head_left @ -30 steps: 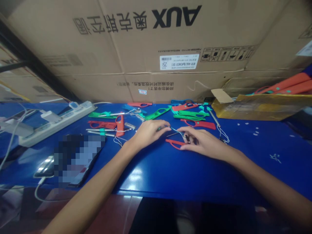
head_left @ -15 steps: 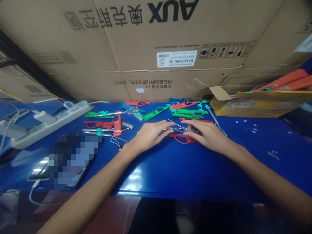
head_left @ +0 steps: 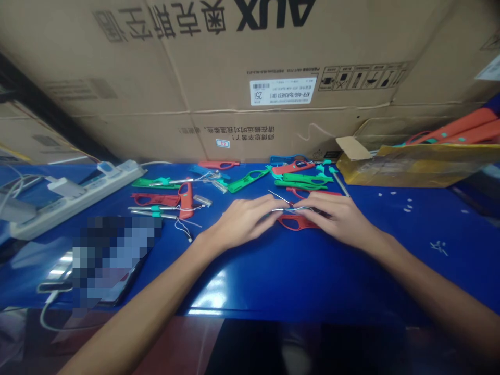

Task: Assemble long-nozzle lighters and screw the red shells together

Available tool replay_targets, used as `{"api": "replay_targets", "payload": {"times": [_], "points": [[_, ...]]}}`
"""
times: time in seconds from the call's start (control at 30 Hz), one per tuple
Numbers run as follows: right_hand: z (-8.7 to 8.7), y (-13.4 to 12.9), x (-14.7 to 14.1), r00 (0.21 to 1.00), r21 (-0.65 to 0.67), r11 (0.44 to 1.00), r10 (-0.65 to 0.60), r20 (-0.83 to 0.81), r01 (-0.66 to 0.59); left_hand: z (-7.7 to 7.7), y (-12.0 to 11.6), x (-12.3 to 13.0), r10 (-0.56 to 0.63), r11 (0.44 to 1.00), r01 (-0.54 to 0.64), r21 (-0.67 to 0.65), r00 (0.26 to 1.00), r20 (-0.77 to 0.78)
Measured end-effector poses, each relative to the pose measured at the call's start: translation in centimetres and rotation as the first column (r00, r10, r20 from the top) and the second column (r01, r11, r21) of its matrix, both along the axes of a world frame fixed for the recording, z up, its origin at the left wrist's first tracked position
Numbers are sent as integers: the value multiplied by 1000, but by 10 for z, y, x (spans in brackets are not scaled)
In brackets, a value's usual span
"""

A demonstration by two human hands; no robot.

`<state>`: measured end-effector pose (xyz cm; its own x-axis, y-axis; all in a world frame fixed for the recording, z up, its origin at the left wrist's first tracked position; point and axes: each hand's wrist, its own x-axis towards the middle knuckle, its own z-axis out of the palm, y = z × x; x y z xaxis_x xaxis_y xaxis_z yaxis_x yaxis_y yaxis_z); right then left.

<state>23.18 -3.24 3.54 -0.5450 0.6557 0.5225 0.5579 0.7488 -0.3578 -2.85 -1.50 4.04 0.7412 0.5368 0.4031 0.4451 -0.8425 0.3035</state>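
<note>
My left hand [head_left: 247,220] is closed in a pinch round a slim metal tube [head_left: 277,210], whose end shows at the fingertips. Close by on the right, my right hand [head_left: 339,214] pinches thin white wires [head_left: 301,208] that run toward the tube. A thin dark rod [head_left: 278,196] slants up between the hands. Under the right fingers lies a red lighter handle half [head_left: 292,223] with a loop-shaped opening. Another red shell [head_left: 299,192] lies just behind, partly covered by the right hand. My fingers hide most of the held parts.
Green lighter shells [head_left: 250,179], red shells [head_left: 156,199] and metal tubes with green fittings [head_left: 154,209] lie about. A power strip [head_left: 82,200] and blurred-out devices [head_left: 117,260] are at left. An open carton [head_left: 414,165] holds red lighters; a large cardboard box [head_left: 219,94] walls the back.
My right hand has shifted slightly right, and its fingers have closed more on the white wires. The metal tube's end now shows more clearly at my left fingertips.
</note>
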Motion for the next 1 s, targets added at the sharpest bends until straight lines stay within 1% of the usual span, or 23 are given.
{"api": "replay_targets", "payload": {"times": [0.1, 0.2, 0.37, 0.43, 0.63, 0.73, 0.83, 1.0], "points": [[3, 1, -2, 1000, 26, 999, 20, -10, -20, -1, 0, 0, -13, 1000, 13, 8, 1000, 4], [4, 2, -5, 999, 41, 999, 16, -38, -15, -2, 0, 1, 5, 1000, -5, 11, 1000, 18], [1, -1, -7, 1000, -71, 997, 10, -22, -11, -3, 0, 1, 0, 1000, 0, 31, 1000, 11], [-1, -2, -8, 1000, -93, 996, 7, -14, -8, -2, 0, 1, -2, 1000, 2, 27, 1000, 1], [-2, -3, -8, 999, -52, 999, -13, -33, 11, 0, -2, 2, 21, 1000, -20, -19, 999, 35], [0, -5, -9, 998, -68, 998, -11, -57, 7, 0, -2, 2, 19, 999, -18, -43, 999, 25], [0, -6, -12, 997, -75, 997, -16, -81, 10, -2, -2, 1, 22, 999, -21, -48, 1000, 20], [-4, -8, -15, 994, -43, 999, 7, -105, -11, -6, -4, 2, 40, 997, -37, -66, 998, 52]]}}
